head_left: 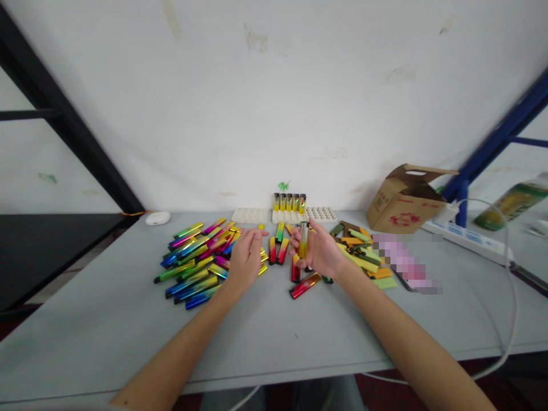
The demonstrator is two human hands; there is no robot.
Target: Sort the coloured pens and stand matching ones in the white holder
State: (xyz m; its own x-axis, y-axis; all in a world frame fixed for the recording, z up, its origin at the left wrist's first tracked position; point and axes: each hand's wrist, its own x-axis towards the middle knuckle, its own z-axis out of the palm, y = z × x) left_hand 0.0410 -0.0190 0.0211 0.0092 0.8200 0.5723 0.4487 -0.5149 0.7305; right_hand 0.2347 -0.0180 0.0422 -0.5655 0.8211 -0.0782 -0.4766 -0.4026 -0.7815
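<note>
My right hand is closed around a yellow and silver lighter, held upright above the table. To its left, my left hand has its fingers curled together; what they hold, if anything, cannot be made out. Beside the left hand lies a heap of shiny multicoloured lighters. Between and below the hands are several red and yellow lighters. Behind them, several lighters stand upright in a white tray with holes.
More white hole trays flank the middle one by the wall. Matte yellow, green and orange lighters lie at right, beside a pixelated flat object. Beyond are an open cardboard box, power strip and white case.
</note>
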